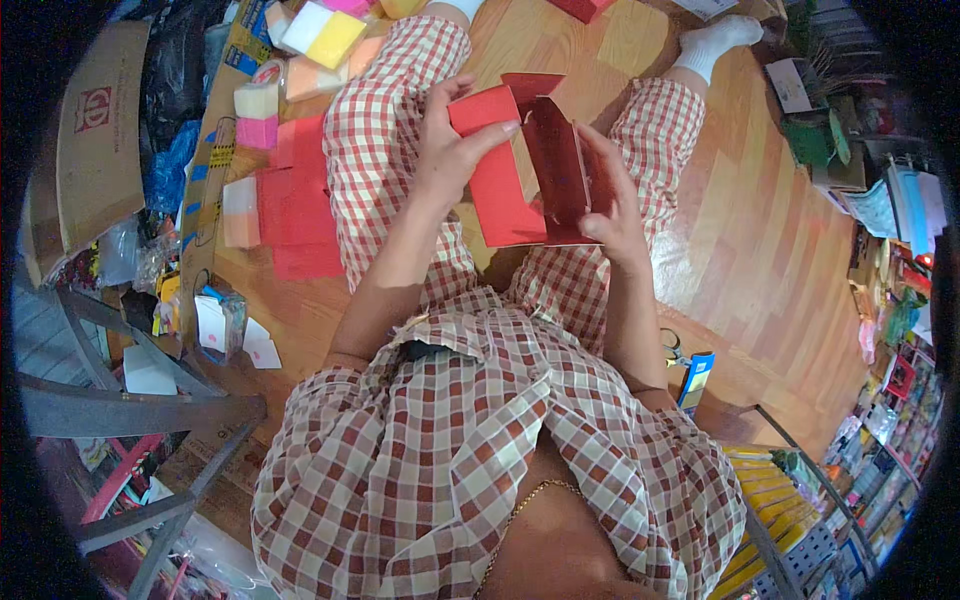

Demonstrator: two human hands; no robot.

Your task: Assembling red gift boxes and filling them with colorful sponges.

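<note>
Between my hands, above my lap, is a red cardboard box, partly folded, with a flap standing up at its far end. My left hand grips its left side, the thumb lying across the red panel. My right hand holds the opposite wall, whose darker inner face shows. Flat red card pieces lie on the floor beside my left leg. Around them are two-toned blocks, among them a white-and-peach block, a cream-and-pink block and a white-and-yellow block.
Another red box sits at the far edge of the wooden floor. Scissors and a blue packet lie at my right. A cardboard carton and a grey metal frame stand at left. Crowded goods line the right side.
</note>
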